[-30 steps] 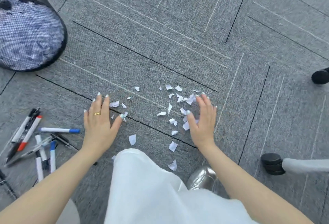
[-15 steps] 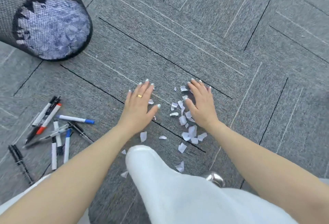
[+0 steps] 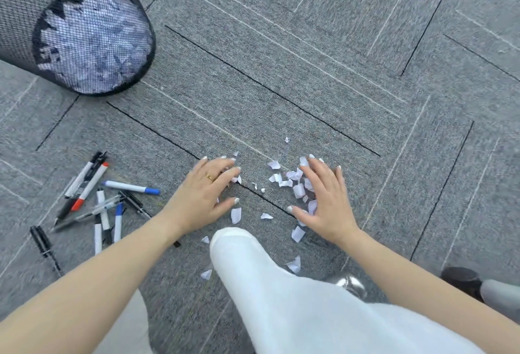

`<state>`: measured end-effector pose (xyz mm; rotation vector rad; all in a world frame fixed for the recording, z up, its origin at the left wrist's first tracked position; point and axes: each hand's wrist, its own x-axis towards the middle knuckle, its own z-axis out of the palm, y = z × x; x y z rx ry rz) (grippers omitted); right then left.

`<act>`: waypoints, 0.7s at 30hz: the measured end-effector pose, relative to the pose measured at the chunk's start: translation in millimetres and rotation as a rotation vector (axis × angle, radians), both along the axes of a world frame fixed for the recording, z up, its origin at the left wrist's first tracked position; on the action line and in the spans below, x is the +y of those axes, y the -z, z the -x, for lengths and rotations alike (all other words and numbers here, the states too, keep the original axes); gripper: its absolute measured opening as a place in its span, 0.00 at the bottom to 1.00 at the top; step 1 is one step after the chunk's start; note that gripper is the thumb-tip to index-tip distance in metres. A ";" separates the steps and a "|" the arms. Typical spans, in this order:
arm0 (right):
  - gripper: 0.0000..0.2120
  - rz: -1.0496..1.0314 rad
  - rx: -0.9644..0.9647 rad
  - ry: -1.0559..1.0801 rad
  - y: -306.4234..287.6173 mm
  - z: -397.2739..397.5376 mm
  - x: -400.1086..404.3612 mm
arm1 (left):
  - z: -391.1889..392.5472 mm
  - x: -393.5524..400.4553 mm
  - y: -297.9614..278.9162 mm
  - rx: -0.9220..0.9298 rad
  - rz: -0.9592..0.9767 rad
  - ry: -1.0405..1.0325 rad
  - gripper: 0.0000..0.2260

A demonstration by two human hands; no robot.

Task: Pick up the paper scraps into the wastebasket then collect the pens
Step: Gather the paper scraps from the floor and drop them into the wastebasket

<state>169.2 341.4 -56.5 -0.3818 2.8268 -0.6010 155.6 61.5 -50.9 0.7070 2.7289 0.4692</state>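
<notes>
White paper scraps [image 3: 284, 180] lie scattered on the grey carpet, mostly between my two hands. My left hand [image 3: 206, 194] rests palm down on the carpet, fingers bent over a few scraps at its fingertips. Palm down as well, my right hand [image 3: 326, 201] has its fingers spread across the right side of the scrap pile. More scraps [image 3: 294, 265] lie close to my knee. A black mesh wastebasket [image 3: 25, 2] with paper inside stands at the upper left. A heap of several pens [image 3: 104, 201] lies left of my left forearm.
My knee in white trousers [image 3: 253, 275] sits between my arms, a silver shoe [image 3: 347, 283] beside it. A chair caster [image 3: 464, 280] and grey chair leg are at the lower right. One black pen [image 3: 42, 241] lies apart, far left.
Both hands have swept inward across the carpet, bunching the scraps into a tighter pile between them. My left fingers have bent. The view has shifted, bringing the wastebasket further into frame.
</notes>
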 end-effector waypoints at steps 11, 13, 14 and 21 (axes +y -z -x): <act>0.36 -0.191 0.103 -0.166 12.9 2.4 -10.3 | -20.9 48.3 25.7 0.092 0.161 -0.164 0.41; 0.33 -0.149 0.157 -0.129 14.4 5.9 -14.6 | -19.3 49.8 27.8 0.151 0.123 -0.196 0.38; 0.32 -0.131 0.182 -0.108 14.7 9.8 -18.3 | -17.6 50.8 28.6 0.177 0.104 -0.213 0.37; 0.13 0.030 0.270 -0.165 13.7 46.8 -39.6 | 0.0 60.7 32.7 0.322 0.031 -0.180 0.27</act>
